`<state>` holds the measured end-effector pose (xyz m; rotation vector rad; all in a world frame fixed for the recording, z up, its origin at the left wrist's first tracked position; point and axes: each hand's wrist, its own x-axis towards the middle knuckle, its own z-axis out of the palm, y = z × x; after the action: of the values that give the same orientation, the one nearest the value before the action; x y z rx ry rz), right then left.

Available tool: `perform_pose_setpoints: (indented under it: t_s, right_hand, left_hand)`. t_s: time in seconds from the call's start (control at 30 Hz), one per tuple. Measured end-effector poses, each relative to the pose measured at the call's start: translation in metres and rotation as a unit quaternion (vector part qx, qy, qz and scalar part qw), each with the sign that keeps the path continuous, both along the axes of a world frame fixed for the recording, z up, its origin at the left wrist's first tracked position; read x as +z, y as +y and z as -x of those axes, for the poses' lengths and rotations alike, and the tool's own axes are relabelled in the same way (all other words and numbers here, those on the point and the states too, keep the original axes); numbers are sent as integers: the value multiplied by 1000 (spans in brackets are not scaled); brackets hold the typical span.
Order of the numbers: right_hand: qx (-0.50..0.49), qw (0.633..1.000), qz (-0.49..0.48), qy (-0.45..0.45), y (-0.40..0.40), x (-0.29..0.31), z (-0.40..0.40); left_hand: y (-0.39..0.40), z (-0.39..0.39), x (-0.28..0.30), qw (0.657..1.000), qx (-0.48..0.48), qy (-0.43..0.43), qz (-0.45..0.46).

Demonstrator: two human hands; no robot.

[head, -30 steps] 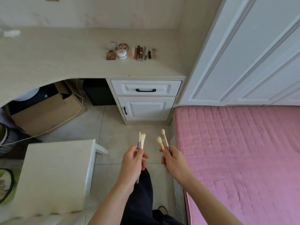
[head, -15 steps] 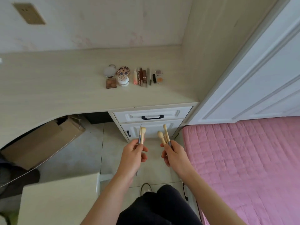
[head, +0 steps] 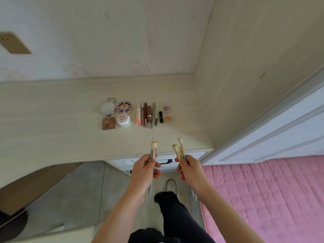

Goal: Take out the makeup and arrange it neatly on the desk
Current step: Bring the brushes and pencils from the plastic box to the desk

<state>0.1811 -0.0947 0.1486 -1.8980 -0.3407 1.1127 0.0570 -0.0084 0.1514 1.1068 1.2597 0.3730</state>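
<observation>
Makeup lies on pale desk beside pink bed.

Over the front edge of the pale desk, the left hand is gripping two makeup brushes upright and the right hand is gripping three brushes, while a neat row of cosmetics is lying beyond them on the desk.
</observation>
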Motion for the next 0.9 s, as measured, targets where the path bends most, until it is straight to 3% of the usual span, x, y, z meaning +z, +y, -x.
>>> perform_pose_setpoints:
  t_s: [0.3,0.5,0.9]
  right_hand:
    - [23,999,10,23,60,-1,-90]
    - [15,999,45,5,82,-18,-127]
    - [-51,995,81,-15,127,-45,-172]
  left_hand:
    - [49,-97,4,999,18,-23,32]
    - [68,-140,-10,999,-21,15,23]
    - [111,-207,-51,992,-56,56,94]
